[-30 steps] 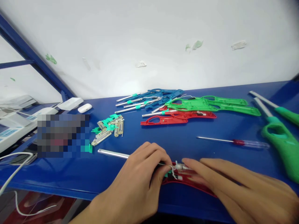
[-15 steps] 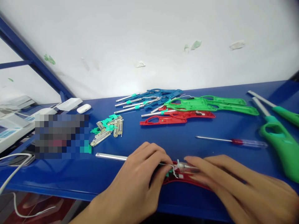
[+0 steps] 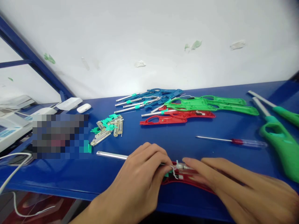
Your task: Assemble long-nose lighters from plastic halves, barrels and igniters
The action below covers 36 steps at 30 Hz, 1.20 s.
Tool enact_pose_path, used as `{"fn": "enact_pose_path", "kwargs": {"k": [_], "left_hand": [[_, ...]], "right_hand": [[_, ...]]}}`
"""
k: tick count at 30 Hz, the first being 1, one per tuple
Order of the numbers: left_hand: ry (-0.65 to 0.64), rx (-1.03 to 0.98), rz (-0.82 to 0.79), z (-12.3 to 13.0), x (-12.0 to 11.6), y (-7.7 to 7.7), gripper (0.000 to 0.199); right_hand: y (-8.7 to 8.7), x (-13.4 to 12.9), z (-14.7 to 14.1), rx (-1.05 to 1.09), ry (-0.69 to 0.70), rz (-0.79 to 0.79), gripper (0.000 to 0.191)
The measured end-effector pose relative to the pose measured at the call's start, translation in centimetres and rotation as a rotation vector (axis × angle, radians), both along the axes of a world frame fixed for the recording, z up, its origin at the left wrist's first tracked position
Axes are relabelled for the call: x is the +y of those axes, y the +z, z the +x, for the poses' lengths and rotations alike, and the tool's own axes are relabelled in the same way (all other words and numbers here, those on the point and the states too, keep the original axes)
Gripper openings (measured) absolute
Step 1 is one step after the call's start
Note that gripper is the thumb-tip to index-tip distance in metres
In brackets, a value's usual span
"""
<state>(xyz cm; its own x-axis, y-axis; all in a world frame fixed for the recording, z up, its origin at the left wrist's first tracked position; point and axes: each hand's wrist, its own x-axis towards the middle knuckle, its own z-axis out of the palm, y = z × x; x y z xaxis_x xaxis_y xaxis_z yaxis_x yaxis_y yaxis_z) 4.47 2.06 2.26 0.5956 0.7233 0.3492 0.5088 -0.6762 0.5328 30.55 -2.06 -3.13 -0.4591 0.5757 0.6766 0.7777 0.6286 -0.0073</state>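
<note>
A red lighter shell [image 3: 187, 179] lies near the table's front edge, with a metal tube [image 3: 111, 155] reaching out to its left. My left hand [image 3: 142, 174] is closed over the shell's left part, thumb and forefinger pinched by a white wire [image 3: 173, 171]. What sits under its palm is hidden. My right hand [image 3: 224, 180] has its fingers on a clear fuel tank [image 3: 184, 166] that lies in or on the shell. Thumb and forefinger press around the tank's right part.
Clear tanks with green clips [image 3: 107, 129] lie left of centre. Blue [image 3: 163, 95], green [image 3: 189, 105] and red shells [image 3: 163, 119] are piled behind. A screwdriver [image 3: 247, 142] and green lighters [image 3: 277, 140] are at right. White cable [image 3: 14, 155] at left.
My right hand's fingertips have shifted slightly left along the clear tank. My left hand stays almost in place.
</note>
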Motion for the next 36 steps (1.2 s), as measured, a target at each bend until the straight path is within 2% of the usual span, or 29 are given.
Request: {"fn": "enact_pose_path", "kwargs": {"k": [5,14,24,30,36], "left_hand": [[0.003,0.001,0.01,0.0,0.0,-0.2,0.019],[0.005,0.013,0.023,0.0,0.1,-0.1,0.02],[0.012,-0.008,0.029,0.0,0.1,-0.2,0.018],[0.011,-0.011,0.057,0.1,0.0,-0.2,0.019],[-0.007,-0.008,0.104,-0.1,-0.1,-0.2,0.018]], "right_hand": [[-0.1,0.0,-0.2,0.011,0.031,0.015,0.048],[-0.4,-0.3,-0.1,-0.005,0.028,0.006,0.052],[-0.1,0.0,-0.1,-0.013,0.055,-0.002,0.052],[0.5,0.0,-0.5,0.028,0.022,-0.011,0.05],[1.7,0.4,-1.2,0.096,-0.038,-0.168,0.034]]}}
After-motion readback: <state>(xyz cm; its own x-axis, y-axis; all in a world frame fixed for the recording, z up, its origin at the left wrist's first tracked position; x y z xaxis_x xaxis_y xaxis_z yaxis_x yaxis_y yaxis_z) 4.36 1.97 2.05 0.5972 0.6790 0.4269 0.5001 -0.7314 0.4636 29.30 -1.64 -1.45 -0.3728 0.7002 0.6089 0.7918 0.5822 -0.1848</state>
